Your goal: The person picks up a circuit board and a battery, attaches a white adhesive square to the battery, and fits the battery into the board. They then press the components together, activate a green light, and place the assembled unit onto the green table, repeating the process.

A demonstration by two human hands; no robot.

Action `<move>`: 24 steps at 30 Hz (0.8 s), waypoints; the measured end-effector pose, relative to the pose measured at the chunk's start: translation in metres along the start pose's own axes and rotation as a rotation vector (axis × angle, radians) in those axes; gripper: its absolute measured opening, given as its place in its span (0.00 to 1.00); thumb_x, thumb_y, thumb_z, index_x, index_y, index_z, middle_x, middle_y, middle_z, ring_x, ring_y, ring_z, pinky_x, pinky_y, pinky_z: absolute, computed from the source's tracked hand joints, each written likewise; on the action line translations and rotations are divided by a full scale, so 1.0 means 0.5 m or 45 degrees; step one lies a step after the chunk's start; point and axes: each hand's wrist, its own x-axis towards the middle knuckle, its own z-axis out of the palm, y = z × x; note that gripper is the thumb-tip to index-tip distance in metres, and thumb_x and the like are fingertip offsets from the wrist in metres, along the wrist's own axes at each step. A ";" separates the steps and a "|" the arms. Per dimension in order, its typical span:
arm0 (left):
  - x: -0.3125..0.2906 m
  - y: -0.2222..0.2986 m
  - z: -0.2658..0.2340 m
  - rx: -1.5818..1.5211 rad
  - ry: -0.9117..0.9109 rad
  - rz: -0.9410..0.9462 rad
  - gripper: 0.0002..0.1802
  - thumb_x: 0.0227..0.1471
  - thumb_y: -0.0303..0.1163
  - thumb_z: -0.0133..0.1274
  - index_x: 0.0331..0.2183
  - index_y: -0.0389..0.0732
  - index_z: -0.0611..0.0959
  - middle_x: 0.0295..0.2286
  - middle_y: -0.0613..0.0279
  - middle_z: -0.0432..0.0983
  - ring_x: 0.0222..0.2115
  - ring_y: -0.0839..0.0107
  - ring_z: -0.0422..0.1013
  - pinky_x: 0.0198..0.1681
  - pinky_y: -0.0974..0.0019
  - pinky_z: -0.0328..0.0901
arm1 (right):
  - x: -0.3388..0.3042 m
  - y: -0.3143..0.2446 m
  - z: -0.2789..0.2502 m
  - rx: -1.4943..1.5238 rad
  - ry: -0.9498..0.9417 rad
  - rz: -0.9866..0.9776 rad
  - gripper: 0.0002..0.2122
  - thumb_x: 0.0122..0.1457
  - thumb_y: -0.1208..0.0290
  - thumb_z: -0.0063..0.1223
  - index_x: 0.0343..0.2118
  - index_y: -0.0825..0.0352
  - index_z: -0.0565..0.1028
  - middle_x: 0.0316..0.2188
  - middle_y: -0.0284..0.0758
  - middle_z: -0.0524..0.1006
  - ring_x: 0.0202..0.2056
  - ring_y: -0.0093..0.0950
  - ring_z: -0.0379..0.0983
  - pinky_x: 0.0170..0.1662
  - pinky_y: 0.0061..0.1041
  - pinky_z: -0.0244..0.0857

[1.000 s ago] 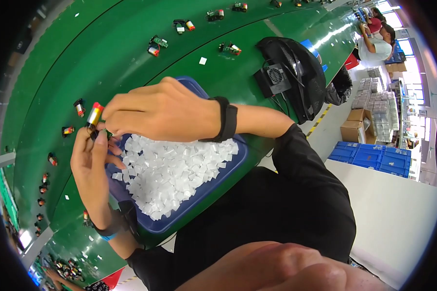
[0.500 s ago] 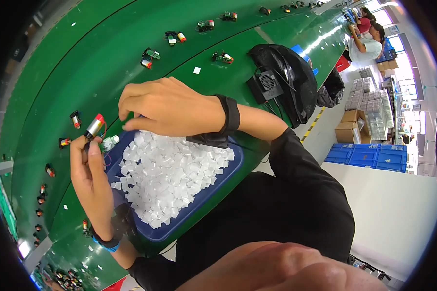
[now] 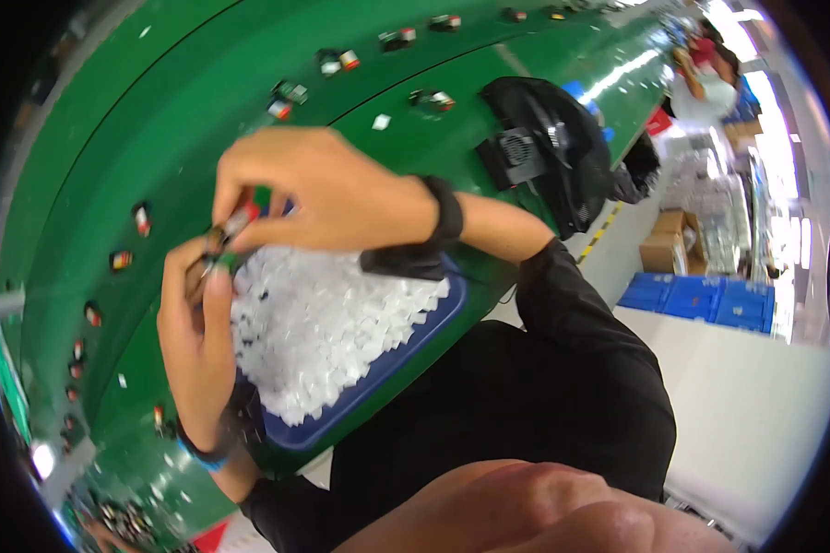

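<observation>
Over the far left corner of a blue tray, both hands meet at a small cylindrical battery point(image 3: 238, 221) with a red end. A small green circuit board appears to be with it, though blur and fingers hide most of that part. My left hand point(image 3: 194, 323) is closed, pinching the assembly from below. My right hand point(image 3: 318, 189) comes in from the right, thumb and forefinger closed about the battery. Under the hands, the blue tray point(image 3: 383, 392) holds a heap of small white square pieces point(image 3: 314, 332). Each wrist wears a black band.
Similar battery-and-board assemblies point(image 3: 339, 62) stand in a row along the green table point(image 3: 184, 129). A black mesh bag point(image 3: 553, 147) lies right of my right hand, beside a black box with a round grille point(image 3: 512, 155). Blue crates point(image 3: 696, 300) and a cardboard box point(image 3: 670, 241) stand at right; co-workers sit far right.
My left hand has moved right and slightly up with the battery assembly. My right hand, previously apart from it with nothing visible in its fingers, has closed on the battery.
</observation>
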 end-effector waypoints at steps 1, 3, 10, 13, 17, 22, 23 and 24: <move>0.000 0.007 -0.009 -0.071 -0.066 -0.043 0.14 0.67 0.33 0.46 0.50 0.36 0.74 0.30 0.66 0.75 0.20 0.82 0.64 0.22 0.76 0.58 | 0.002 -0.001 -0.003 0.000 0.023 0.004 0.10 0.52 0.72 0.68 0.34 0.66 0.78 0.31 0.33 0.77 0.33 0.29 0.76 0.32 0.24 0.73; 0.021 0.013 -0.013 -0.241 -0.171 -0.071 0.14 0.67 0.34 0.46 0.50 0.37 0.75 0.31 0.64 0.76 0.19 0.84 0.64 0.19 0.79 0.57 | -0.001 -0.012 -0.025 0.010 0.022 0.007 0.11 0.48 0.77 0.70 0.34 0.66 0.78 0.31 0.31 0.78 0.36 0.28 0.76 0.34 0.24 0.72; 0.008 0.002 -0.028 -0.432 -0.106 -0.128 0.15 0.66 0.33 0.49 0.49 0.35 0.76 0.31 0.64 0.77 0.18 0.83 0.66 0.17 0.77 0.60 | 0.022 -0.045 -0.010 -0.212 -0.163 -0.348 0.14 0.45 0.85 0.68 0.35 0.66 0.79 0.38 0.35 0.84 0.36 0.29 0.73 0.39 0.24 0.66; 0.009 -0.004 -0.014 -0.368 -0.059 -0.071 0.16 0.63 0.34 0.54 0.47 0.34 0.78 0.30 0.65 0.77 0.19 0.82 0.67 0.18 0.77 0.62 | 0.016 -0.053 -0.006 -0.283 -0.103 -0.310 0.14 0.44 0.86 0.68 0.35 0.67 0.80 0.38 0.35 0.84 0.35 0.29 0.72 0.38 0.23 0.66; -0.002 0.004 -0.013 -0.164 -0.095 -0.074 0.15 0.61 0.26 0.55 0.50 0.34 0.78 0.31 0.63 0.76 0.22 0.82 0.67 0.20 0.76 0.65 | 0.016 -0.048 -0.001 -0.422 -0.072 -0.390 0.14 0.43 0.86 0.68 0.34 0.67 0.81 0.37 0.34 0.85 0.34 0.29 0.71 0.36 0.22 0.65; -0.001 -0.003 -0.017 -0.324 -0.117 0.030 0.20 0.55 0.34 0.64 0.47 0.35 0.80 0.31 0.64 0.77 0.24 0.83 0.70 0.19 0.76 0.64 | 0.017 -0.051 0.001 -0.537 -0.041 -0.511 0.13 0.41 0.86 0.69 0.32 0.67 0.82 0.37 0.33 0.85 0.34 0.28 0.70 0.35 0.21 0.65; 0.000 -0.002 -0.017 -0.282 -0.098 -0.002 0.21 0.54 0.33 0.64 0.48 0.36 0.80 0.31 0.64 0.77 0.25 0.82 0.70 0.20 0.76 0.65 | 0.017 -0.051 0.002 -0.535 -0.037 -0.508 0.13 0.41 0.86 0.69 0.32 0.67 0.82 0.37 0.33 0.85 0.34 0.28 0.70 0.35 0.21 0.65; 0.002 -0.001 -0.016 -0.240 -0.079 -0.034 0.21 0.54 0.33 0.65 0.48 0.36 0.80 0.31 0.64 0.77 0.26 0.81 0.71 0.21 0.77 0.66 | 0.016 -0.051 0.004 -0.561 -0.024 -0.516 0.13 0.42 0.85 0.69 0.33 0.67 0.82 0.36 0.33 0.84 0.34 0.28 0.71 0.35 0.21 0.65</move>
